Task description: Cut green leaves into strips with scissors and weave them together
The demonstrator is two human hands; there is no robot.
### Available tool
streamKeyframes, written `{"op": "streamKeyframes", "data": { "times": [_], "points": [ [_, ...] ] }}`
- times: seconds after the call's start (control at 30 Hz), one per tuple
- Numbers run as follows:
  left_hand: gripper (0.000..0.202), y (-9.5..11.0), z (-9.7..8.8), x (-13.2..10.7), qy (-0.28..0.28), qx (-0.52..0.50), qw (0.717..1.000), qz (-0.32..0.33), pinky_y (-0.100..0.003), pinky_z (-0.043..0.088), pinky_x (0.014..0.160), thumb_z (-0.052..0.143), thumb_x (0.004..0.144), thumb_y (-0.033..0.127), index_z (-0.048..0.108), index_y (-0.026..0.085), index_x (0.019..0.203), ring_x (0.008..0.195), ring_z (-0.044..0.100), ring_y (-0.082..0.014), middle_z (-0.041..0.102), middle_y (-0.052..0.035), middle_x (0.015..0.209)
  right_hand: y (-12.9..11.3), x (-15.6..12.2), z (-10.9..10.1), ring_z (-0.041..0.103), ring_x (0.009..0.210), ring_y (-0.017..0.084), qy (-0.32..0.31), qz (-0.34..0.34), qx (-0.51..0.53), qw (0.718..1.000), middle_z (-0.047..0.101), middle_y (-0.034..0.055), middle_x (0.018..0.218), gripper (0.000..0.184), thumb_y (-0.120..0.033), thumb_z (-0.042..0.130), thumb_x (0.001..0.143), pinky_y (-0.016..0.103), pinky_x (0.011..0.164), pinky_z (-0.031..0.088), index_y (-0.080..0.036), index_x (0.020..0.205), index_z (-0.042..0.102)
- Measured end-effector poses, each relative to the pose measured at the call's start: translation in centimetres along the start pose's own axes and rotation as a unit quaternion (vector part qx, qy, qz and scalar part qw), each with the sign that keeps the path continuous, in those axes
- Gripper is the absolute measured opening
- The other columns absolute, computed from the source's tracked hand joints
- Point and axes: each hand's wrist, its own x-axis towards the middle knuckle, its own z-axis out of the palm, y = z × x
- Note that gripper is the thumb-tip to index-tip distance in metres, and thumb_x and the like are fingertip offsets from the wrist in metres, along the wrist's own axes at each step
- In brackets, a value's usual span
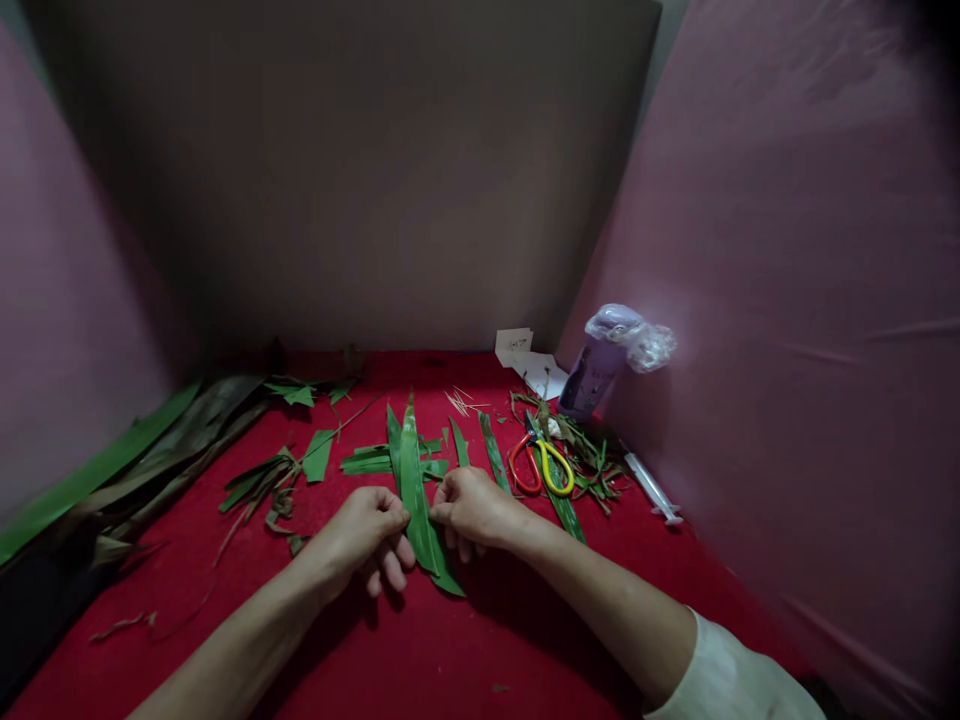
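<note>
Two long green leaves overlap lengthwise in front of me, their tips pointing away. My left hand pinches their left edge between thumb and forefinger, the other fingers loosely curled. On the opposite edge, my right hand is closed with thumb and forefinger pressed together at the leaf; its remaining fingers are partly hidden. Just beyond the hands lie cut green leaf strips. Scissors with one red and one yellow handle rest right of my right hand, on top of leaf pieces.
Dry and green leaves are heaped at the left on the red cloth. Toothpick-like sticks, white paper, a purple plastic-wrapped bottle, plant scraps and a syringe lie behind and right. Pink walls flank both sides.
</note>
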Motion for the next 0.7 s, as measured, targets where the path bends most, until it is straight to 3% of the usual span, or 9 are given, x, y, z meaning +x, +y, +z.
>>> {"op": "streamKeyframes", "data": {
  "times": [0.27, 0.47, 0.53, 0.63, 0.7],
  "points": [
    [0.019, -0.4, -0.1, 0.0, -0.027, 0.019, 0.999, -0.001, -0.018, 0.035, 0.026, 0.046, 0.076, 0.034, 0.041, 0.018, 0.067, 0.038, 0.062, -0.018, 0.067, -0.0083, 0.054, -0.8, 0.0, 0.5, 0.041, 0.022, 0.005, -0.019, 0.014, -0.014, 1.0, 0.049, -0.0067, 0.033, 0.025, -0.009, 0.047, 0.07, 0.013, 0.023, 0.033, -0.016, 0.046, 0.048],
    [0.019, -0.6, 0.4, -0.3, -0.027, 0.045, 0.998, -0.018, -0.018, 0.031, 0.022, 0.052, 0.072, 0.033, 0.041, 0.02, 0.062, 0.029, 0.056, -0.0181, 0.062, -0.006, 0.043, -0.3, -0.1, 0.8, 0.048, 0.025, 0.008, -0.015, 0.008, -0.003, 1.0, 0.052, -0.007, 0.038, 0.021, -0.02, 0.05, 0.077, 0.014, 0.024, 0.037, -0.017, 0.056, 0.046],
    [0.018, -0.4, 0.2, -0.4, 0.012, 0.054, 0.998, -0.006, -0.018, 0.028, 0.02, 0.056, 0.069, 0.029, 0.042, 0.02, 0.063, 0.023, 0.051, -0.0172, 0.058, -0.0025, 0.037, 0.0, -0.1, 1.0, 0.046, 0.024, 0.007, 0.001, 0.002, -0.01, 1.0, 0.05, -0.0077, 0.036, 0.02, -0.02, 0.054, 0.075, 0.014, 0.023, 0.035, -0.017, 0.057, 0.047],
    [0.017, 0.0, -0.6, -0.2, 0.118, 0.024, 0.992, 0.041, -0.017, 0.027, 0.02, 0.059, 0.068, 0.027, 0.044, 0.02, 0.072, 0.02, 0.047, -0.0151, 0.055, 0.003, 0.035, 0.5, 0.2, 1.3, 0.044, 0.023, 0.006, 0.018, 0.001, -0.016, 1.0, 0.05, -0.0083, 0.036, 0.017, -0.019, 0.055, 0.074, 0.013, 0.022, 0.032, -0.018, 0.059, 0.047],
    [0.017, 0.4, -1.1, 0.0, 0.134, -0.003, 0.99, 0.045, -0.018, 0.03, 0.022, 0.057, 0.072, 0.03, 0.046, 0.019, 0.079, 0.022, 0.048, -0.0148, 0.058, 0.0025, 0.04, 0.9, 0.4, 1.5, 0.044, 0.023, 0.006, 0.025, 0.001, -0.013, 1.0, 0.052, -0.0087, 0.038, 0.014, -0.02, 0.056, 0.074, 0.014, 0.022, 0.031, -0.018, 0.062, 0.048]
  ]
}}
